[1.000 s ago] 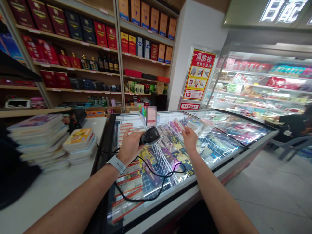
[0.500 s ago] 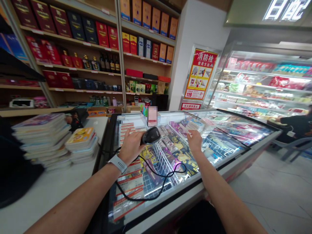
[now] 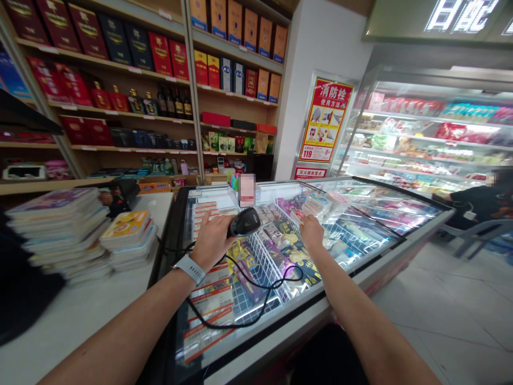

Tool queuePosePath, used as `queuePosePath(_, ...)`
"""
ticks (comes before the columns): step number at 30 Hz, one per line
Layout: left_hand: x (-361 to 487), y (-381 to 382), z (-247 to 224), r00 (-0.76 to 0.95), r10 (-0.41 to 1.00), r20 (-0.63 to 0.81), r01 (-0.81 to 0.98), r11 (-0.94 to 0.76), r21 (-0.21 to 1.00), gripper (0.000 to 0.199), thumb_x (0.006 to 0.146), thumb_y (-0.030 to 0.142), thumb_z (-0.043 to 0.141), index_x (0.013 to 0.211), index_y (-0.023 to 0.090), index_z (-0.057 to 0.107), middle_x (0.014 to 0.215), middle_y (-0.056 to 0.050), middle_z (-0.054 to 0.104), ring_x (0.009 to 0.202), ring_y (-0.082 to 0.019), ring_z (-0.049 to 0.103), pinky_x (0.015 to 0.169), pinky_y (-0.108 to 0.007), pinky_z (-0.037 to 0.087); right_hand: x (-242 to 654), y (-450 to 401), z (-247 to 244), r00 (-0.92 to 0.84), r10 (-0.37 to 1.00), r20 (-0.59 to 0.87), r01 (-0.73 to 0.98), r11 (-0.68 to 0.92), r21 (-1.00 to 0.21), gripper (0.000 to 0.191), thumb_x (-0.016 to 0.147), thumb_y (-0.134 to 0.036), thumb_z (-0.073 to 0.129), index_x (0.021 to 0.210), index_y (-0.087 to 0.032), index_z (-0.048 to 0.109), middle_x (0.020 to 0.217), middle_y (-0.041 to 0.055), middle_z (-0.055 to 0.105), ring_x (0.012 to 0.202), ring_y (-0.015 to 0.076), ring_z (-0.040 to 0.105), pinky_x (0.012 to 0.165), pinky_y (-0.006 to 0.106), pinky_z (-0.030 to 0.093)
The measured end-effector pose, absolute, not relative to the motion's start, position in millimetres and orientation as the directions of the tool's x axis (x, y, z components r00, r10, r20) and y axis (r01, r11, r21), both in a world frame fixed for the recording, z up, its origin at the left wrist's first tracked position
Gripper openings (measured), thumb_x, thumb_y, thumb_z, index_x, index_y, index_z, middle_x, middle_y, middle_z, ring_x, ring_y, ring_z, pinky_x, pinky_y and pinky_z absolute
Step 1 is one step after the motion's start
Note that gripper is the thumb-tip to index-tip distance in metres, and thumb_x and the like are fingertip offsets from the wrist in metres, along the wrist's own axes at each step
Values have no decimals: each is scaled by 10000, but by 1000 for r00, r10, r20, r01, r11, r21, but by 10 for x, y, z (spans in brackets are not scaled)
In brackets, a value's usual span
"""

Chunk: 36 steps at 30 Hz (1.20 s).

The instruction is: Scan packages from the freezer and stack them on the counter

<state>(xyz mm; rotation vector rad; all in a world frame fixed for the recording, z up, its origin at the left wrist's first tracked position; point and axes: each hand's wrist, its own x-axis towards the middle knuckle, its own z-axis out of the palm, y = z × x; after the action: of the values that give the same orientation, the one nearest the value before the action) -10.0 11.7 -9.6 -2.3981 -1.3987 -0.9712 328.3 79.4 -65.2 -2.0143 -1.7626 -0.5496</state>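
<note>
My left hand point(image 3: 213, 238) is wrapped round the handle of a black handheld scanner point(image 3: 245, 222), whose head points right over the glass-topped freezer point(image 3: 320, 295). A black cable point(image 3: 262, 315) loops across the glass below it. My right hand point(image 3: 311, 232), fingers pressed together, pinches a small flat card or tag point(image 3: 297, 214) above the glass. Just beyond it lies a stack of clear-wrapped packs point(image 3: 316, 204). Under the glass are wire baskets point(image 3: 262, 256) with colourful packets. Price labels point(image 3: 210, 299) line the left side of the freezer.
At the left, a white counter point(image 3: 100, 315) bears tall stacks of flat packs point(image 3: 60, 230) and a shorter stack point(image 3: 129, 235). Boxed bottles fill the shelves point(image 3: 132, 115) behind. A seated person point(image 3: 476, 198) is at the right, near a chilled display point(image 3: 433, 133).
The view has shifted slightly to the right. My right hand has drawn a little back from the clear-wrapped packs, with the small card in its fingers. My left hand still holds the scanner.
</note>
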Motion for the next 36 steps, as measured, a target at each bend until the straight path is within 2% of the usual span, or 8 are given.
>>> queuePosePath(9,-93,118,-95,345,688,639,834,-537,128,353,852,264,578,1195,189,615,1158,-120,716,1130,-308,641,1151,-562,249,3276,822,-681,110,847,521,993,-117,-20,187,907,-130,508,978,-160,679,1035,88,650,966,189,567,753,258,403)
queuePosePath(19,-94,121,-99,348,674,651,836,-538,110,346,848,247,576,1186,191,616,1144,-117,727,1113,-305,654,1146,-561,256,3342,905,-729,120,823,555,992,-72,-108,245,939,-112,438,898,-119,679,956,113,636,859,176,551,746,263,380)
queuePosePath(26,-98,126,-99,350,674,650,838,-536,104,340,845,253,572,1175,184,617,1130,-128,729,1103,-313,658,1138,-562,267,3323,885,-713,159,815,557,983,-77,-168,218,947,-151,461,932,-127,678,986,103,629,840,170,544,718,267,372)
queuePosePath(30,-88,109,-77,348,681,644,836,-536,115,333,844,236,563,1169,188,615,1140,-122,725,1112,-304,653,1141,-557,261,3318,876,-712,178,795,580,975,-63,-213,223,939,-159,472,948,-134,694,994,107,634,880,180,552,739,270,381)
queuePosePath(36,-88,98,-78,345,700,625,833,-535,139,369,840,252,581,1206,202,594,1179,-115,709,1130,-299,640,1161,-565,227,3323,819,-712,206,717,666,956,-4,-292,284,954,-241,462,1086,-143,694,1068,119,670,1005,219,557,876,317,415)
